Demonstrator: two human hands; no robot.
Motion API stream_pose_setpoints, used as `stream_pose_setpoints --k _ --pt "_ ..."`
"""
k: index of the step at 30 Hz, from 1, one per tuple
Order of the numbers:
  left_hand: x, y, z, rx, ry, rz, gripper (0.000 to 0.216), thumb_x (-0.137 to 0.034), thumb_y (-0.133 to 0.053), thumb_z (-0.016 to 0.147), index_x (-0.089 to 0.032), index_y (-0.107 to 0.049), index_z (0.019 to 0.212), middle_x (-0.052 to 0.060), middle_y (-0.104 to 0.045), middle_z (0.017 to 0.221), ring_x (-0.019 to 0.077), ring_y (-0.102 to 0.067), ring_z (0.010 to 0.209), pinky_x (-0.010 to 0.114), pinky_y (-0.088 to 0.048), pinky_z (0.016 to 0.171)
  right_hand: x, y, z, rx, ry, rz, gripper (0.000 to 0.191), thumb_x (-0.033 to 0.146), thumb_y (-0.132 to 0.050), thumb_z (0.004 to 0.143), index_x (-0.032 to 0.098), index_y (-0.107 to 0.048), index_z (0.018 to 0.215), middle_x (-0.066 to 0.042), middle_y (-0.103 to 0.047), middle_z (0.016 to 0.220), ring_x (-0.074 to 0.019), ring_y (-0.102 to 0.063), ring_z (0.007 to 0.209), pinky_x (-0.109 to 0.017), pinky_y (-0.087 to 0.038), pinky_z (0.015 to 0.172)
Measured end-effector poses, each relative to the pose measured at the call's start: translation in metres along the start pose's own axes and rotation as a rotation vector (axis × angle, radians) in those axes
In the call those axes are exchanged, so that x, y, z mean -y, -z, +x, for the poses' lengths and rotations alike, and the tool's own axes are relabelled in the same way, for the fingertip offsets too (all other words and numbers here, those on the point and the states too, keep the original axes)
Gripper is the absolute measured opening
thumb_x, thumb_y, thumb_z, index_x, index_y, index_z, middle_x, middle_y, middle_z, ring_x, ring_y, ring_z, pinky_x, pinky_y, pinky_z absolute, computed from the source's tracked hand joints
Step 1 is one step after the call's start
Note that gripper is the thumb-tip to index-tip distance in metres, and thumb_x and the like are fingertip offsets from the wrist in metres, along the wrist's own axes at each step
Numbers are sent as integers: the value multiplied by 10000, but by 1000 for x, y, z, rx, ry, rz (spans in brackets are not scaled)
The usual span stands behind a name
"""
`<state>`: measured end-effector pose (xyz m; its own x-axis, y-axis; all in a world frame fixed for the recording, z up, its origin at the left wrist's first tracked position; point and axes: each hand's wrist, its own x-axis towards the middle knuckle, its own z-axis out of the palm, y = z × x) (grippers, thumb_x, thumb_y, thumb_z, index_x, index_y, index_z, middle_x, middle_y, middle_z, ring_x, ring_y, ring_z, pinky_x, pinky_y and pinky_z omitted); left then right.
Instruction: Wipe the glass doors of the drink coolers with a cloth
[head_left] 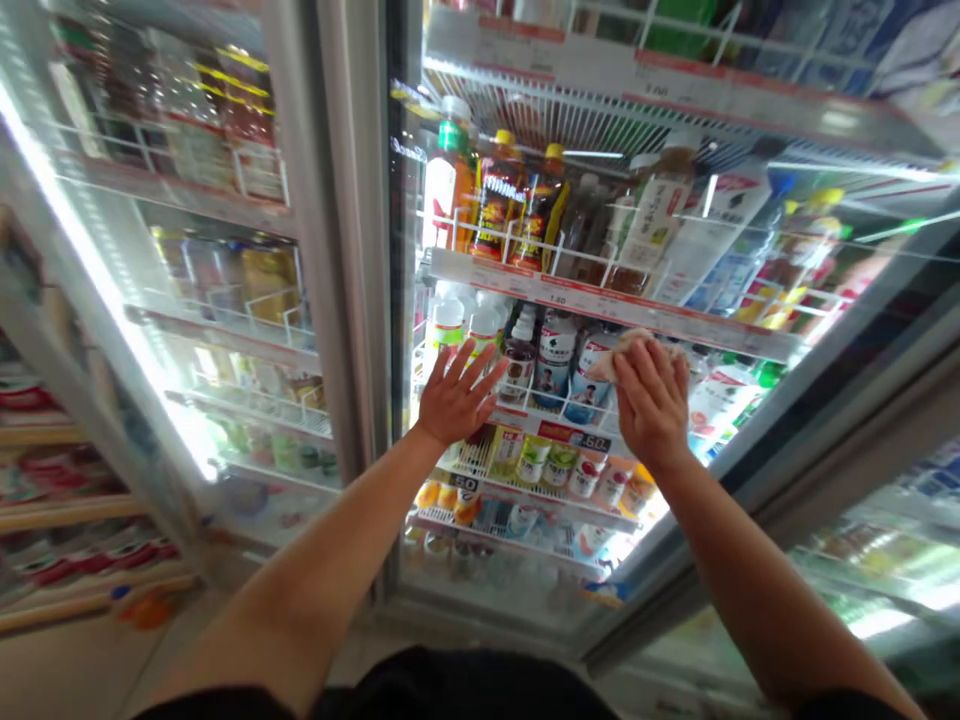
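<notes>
In front of me is the glass door [517, 590] of a lit drinks fridge. My left hand [459, 395] lies flat against the glass with its fingers spread, holding nothing. Higher and to the right, my right hand [651, 400] presses a pale, crumpled cloth [626, 350] to the same glass. The fingers cover most of the cloth. Behind the glass, between the hands, stand dark-labelled bottles [555, 360]. Above them is a row with yellow-capped bottles [495, 205].
Small cups [559, 465] fill a lower shelf inside the fridge. A metal door frame [352, 250] runs up the left side, beside another fridge section with bottles [247, 120]. At far left, shelves [67, 520] hold red packages. More fridge shelving [877, 560] is at right.
</notes>
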<state>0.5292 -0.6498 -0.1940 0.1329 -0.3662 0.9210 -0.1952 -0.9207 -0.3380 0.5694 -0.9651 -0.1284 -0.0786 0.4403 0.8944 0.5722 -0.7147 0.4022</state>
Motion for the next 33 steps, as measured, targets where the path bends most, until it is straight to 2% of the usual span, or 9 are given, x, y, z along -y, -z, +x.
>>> stream_pose_setpoints --k 4,7,11,13,20,24,27,30,33 --pt "1 0 -1 7 3 -30 698 -331 -513 996 -269 -206 1620 46 -342 1626 252 -164 1559 483 -129 1299 -31 5 66 -66 -105 27 591 212 -447 1026 368 -311 1579 -49 -409 1618 -299 -330 1519 -609 -267 1239" --pt "1 0 -2 17 7 -49 702 -334 -525 992 -277 -212 1618 42 -350 1620 254 -168 1557 495 -124 1300 -31 4 104 -115 -207 37 560 280 -407 1042 309 -302 1592 -93 -324 1657 -327 -244 1551 -633 -232 1237" --pt "2 1 -2 19 1 -62 700 -336 -533 990 -269 -226 1615 47 -349 1619 263 -171 1555 508 -125 1302 1 -6 104 -68 -225 10 589 288 -396 1040 295 -247 1610 -103 -317 1656 -333 -243 1551 -650 -216 1233" --pt "2 2 -2 23 5 -76 712 -336 -538 989 -281 -208 1619 39 -347 1619 253 -155 1557 505 -116 1306 6 -9 104 -31 -197 18 576 269 -370 1042 319 -255 1605 -80 -344 1645 -320 -264 1545 -645 -208 1238" --pt "2 3 1 -7 6 -93 718 -317 -544 984 -265 -212 1618 47 -385 1595 243 -159 1555 485 -106 1308 -33 -5 165 -95 -240 -30 527 329 -307 1063 200 -331 1574 -130 -314 1653 -295 -202 1561 -603 -163 1250" --pt "2 4 1 -16 0 -86 707 -319 -544 983 -254 -232 1614 56 -395 1588 247 -176 1552 474 -121 1303 -19 -4 193 8 -227 -99 578 401 -378 1057 133 -330 1567 -168 -299 1654 -283 -167 1570 -564 -146 1262" --pt "3 3 0 -10 3 -87 699 -325 -547 980 -267 -248 1610 48 -399 1588 247 -187 1550 470 -133 1300 -13 2 216 109 -155 -95 539 364 -354 1076 164 -306 1575 -124 -287 1668 -251 -171 1569 -553 -172 1251" --pt "3 2 -1 -3 12 -94 681 -320 -548 977 -274 -278 1601 44 -409 1585 250 -194 1548 469 -138 1298 -18 5 241 106 -198 -110 491 268 -333 1086 192 -308 1570 -98 -278 1676 -230 -185 1561 -544 -182 1245" --pt "3 2 -1 10 16 -95 673 -321 -555 972 -287 -299 1593 41 -416 1581 245 -197 1547 465 -133 1299 -17 0 248 67 -282 -119 497 238 -390 1066 188 -340 1558 -100 -309 1664 -249 -207 1557 -561 -164 1253"
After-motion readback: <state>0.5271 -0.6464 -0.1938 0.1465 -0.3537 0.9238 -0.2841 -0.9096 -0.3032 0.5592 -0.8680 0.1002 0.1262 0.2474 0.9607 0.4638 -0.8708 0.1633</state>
